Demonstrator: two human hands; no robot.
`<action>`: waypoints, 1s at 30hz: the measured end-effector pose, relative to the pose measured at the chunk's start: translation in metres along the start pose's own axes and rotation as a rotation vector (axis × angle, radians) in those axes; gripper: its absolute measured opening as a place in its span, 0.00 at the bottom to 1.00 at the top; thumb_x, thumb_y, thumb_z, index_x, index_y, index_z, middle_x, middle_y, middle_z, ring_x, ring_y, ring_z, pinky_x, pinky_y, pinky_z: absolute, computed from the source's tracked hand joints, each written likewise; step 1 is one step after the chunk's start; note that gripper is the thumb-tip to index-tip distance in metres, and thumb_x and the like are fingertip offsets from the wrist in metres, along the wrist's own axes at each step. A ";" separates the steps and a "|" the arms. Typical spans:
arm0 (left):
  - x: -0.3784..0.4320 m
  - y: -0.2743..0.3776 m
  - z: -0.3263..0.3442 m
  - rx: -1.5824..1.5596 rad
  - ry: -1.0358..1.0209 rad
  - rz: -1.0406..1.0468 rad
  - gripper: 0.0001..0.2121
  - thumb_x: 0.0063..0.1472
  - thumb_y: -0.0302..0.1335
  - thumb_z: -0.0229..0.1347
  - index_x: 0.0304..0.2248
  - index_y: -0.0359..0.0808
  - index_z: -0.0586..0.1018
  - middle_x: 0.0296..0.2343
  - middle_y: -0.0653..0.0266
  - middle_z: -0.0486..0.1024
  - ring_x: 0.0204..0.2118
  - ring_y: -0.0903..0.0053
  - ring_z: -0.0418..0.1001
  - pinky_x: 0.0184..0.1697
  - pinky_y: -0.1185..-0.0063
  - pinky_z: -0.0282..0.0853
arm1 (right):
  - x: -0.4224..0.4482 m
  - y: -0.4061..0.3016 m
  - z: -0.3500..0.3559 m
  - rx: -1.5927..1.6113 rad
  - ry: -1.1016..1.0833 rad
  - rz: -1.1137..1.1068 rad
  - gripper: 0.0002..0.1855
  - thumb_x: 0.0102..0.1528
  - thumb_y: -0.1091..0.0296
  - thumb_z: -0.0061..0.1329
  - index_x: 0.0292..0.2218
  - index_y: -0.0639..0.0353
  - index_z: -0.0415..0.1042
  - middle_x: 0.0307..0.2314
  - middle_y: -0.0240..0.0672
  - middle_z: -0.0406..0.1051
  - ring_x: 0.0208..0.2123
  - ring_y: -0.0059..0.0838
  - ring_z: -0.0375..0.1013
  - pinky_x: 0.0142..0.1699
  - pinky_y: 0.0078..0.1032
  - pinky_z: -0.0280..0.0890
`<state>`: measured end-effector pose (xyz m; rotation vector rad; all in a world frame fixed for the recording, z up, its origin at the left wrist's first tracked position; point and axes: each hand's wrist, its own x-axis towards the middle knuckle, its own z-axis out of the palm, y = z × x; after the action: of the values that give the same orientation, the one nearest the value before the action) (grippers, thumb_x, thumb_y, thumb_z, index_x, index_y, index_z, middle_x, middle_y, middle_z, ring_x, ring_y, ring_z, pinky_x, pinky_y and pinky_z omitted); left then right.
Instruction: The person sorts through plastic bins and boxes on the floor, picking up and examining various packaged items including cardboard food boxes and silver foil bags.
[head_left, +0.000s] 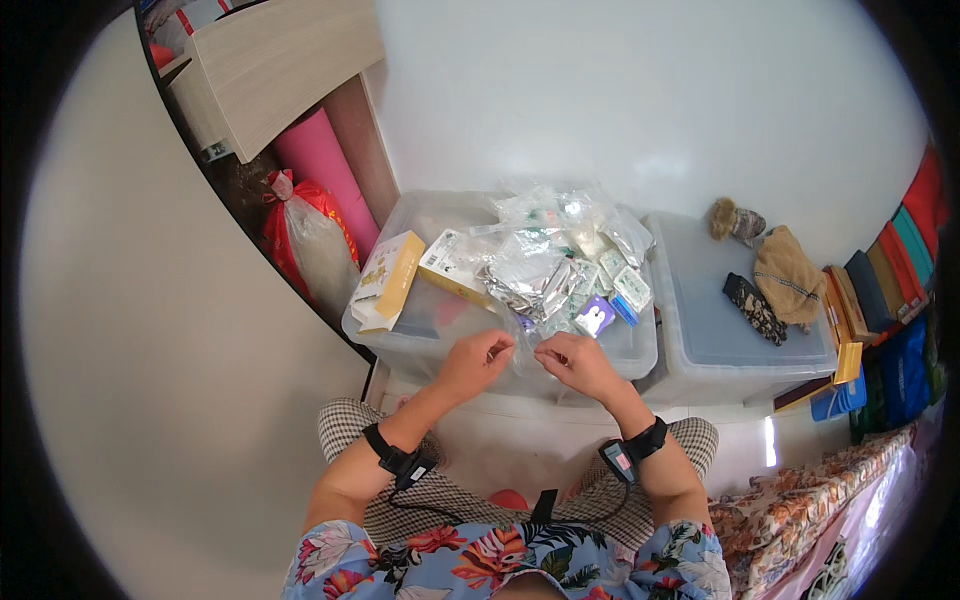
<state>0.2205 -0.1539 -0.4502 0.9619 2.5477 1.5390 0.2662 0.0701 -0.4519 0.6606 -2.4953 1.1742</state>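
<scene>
My left hand (480, 361) and my right hand (574, 361) are at the front edge of a translucent plastic storage bin (405, 334). Each has its fingers curled, thumb and fingertips together, on a clear plastic bag (525, 352) between them; the film is faint. Behind them a heap of clear bags (555, 214), a crumpled silver foil packet (529, 289) and small green-patterned packets (632, 289) lie on the lid. A purple packet (595, 316) is just beyond my right hand. Two yellow and white cardboard boxes (388, 277) (454, 268) lie to the left.
A second lidded bin (690, 300) at right bears a tan knit hat (787, 274) and patterned gloves (754, 307). Upright boxes (874, 289) stand beyond. At left are a wooden cabinet (285, 60), a pink roll (326, 172) and a tied red and clear bag (311, 232).
</scene>
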 end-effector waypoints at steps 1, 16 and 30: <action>0.003 -0.003 -0.003 0.031 0.019 -0.020 0.07 0.58 0.25 0.55 0.36 0.33 0.76 0.27 0.61 0.78 0.28 0.78 0.76 0.33 0.80 0.71 | 0.002 0.001 -0.001 -0.006 -0.007 0.013 0.06 0.50 0.70 0.53 0.32 0.59 0.74 0.25 0.40 0.71 0.24 0.39 0.71 0.29 0.31 0.66; 0.043 -0.051 -0.049 0.559 0.342 0.076 0.17 0.46 0.24 0.62 0.38 0.34 0.74 0.38 0.58 0.72 0.45 0.62 0.69 0.50 0.68 0.62 | 0.038 0.045 0.023 -0.033 -0.070 0.018 0.04 0.51 0.71 0.53 0.31 0.58 0.74 0.25 0.39 0.71 0.25 0.42 0.72 0.29 0.32 0.67; 0.021 -0.085 -0.105 0.846 0.348 -0.471 0.41 0.38 0.28 0.69 0.53 0.35 0.61 0.51 0.51 0.55 0.54 0.56 0.55 0.51 0.63 0.61 | 0.095 0.013 0.073 0.068 -0.131 -0.139 0.07 0.50 0.75 0.53 0.34 0.60 0.73 0.25 0.39 0.69 0.24 0.41 0.72 0.29 0.31 0.67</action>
<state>0.1280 -0.2551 -0.4583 0.0184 3.3900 0.5142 0.1730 -0.0065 -0.4622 0.9409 -2.4765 1.2051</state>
